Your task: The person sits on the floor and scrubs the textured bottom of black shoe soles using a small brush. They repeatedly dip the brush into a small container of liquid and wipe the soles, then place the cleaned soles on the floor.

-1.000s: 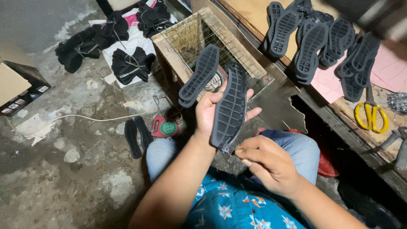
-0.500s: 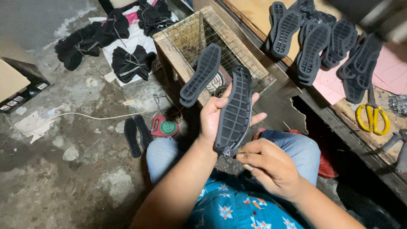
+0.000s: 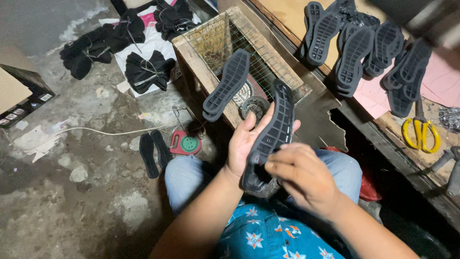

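My left hand [image 3: 245,144] grips a dark grey rubber shoe sole [image 3: 274,128] and holds it on edge above my lap, tread side turned towards me. My right hand [image 3: 303,176] lies over the sole's lower end, fingers curled onto it near the heel. Another dark sole [image 3: 227,85] rests across the rim of a wooden crate [image 3: 191,53] with a wire mesh top just beyond my hands.
Several more soles [image 3: 355,48] lie piled on the workbench at the upper right, with yellow-handled scissors [image 3: 421,134] beside them. Two flat black insoles [image 3: 153,152] and a small red round-grilled device [image 3: 185,143] lie on the concrete floor. Black shoe uppers [image 3: 143,72] sit on white sheets.
My right hand has moved up from below the sole onto its lower end. My left hand has tilted the sole slightly to the right.
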Demonstrator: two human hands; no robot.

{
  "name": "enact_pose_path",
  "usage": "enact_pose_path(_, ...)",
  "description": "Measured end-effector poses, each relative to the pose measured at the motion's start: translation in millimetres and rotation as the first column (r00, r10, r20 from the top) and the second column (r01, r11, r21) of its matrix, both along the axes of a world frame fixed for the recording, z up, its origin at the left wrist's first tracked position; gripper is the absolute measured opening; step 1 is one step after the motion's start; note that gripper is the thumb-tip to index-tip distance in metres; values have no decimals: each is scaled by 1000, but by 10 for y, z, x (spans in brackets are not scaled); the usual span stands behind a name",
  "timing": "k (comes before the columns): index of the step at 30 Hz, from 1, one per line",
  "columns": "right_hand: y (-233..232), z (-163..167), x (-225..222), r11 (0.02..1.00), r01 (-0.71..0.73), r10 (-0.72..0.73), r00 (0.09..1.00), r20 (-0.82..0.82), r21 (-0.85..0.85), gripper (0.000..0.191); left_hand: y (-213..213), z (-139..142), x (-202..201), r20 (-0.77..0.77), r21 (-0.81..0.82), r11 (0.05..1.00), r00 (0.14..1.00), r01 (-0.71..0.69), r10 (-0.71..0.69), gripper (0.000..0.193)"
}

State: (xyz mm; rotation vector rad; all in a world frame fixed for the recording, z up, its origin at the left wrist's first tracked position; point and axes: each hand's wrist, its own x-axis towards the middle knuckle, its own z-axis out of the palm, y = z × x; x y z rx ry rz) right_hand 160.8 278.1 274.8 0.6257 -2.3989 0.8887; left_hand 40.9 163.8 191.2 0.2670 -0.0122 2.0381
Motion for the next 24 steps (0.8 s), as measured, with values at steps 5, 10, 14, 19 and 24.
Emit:
enact_pose_path(5, -9, 2, -23, 999, 26, -25, 999, -47, 20, 38, -102, 10, 55, -41, 10, 999, 999, 35, -35, 96)
enact_pose_path(10, -19, -16, -18, 989, 136, -134, 990, -52, 51, 38, -226, 79, 117, -68, 52, 998, 997, 38, -35, 98)
enact_pose_path(14, -11, -16, -21, 991, 117, -115, 992, -45, 62, 41, -289, 135, 134, -73, 0, 1000, 997, 29, -29, 103)
enact_pose_path(19, 7, -57, -42, 994, 109, -109, 994, -16, 12, 41, -393, 179, 194, -82, 1, 999, 996, 32, -31, 102)
enact_pose_path(24, 52, -128, -55, 995, 84, -82, 995, 52, -48, 39, -501, 205, 210, -81, -49, 999, 997, 2, -6, 103)
